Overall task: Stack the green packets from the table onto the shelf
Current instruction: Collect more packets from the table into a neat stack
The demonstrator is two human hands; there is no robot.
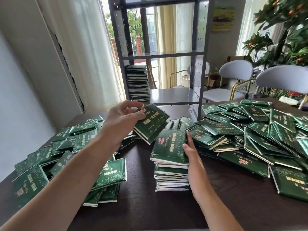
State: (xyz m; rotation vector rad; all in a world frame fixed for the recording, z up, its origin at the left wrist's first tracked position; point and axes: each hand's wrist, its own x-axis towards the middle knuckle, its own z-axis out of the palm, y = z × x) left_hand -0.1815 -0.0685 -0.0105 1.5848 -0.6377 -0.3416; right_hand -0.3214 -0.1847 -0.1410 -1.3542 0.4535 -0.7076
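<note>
Here, the left hand (124,120) pinches two green packets (150,123) by one end and holds them up over the dark table (141,189). The right hand (191,152) lies flat, fingers straight, against the side of a neat stack (170,162) on the table. Loose packets (250,130) lie in heaps all around. Another pile (137,82) sits on the grey shelf (176,95) behind.

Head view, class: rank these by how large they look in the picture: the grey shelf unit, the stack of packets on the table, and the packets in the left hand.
1. Grey shelf unit, though farthest away.
2. Stack on the table.
3. Packets in the left hand.
</note>
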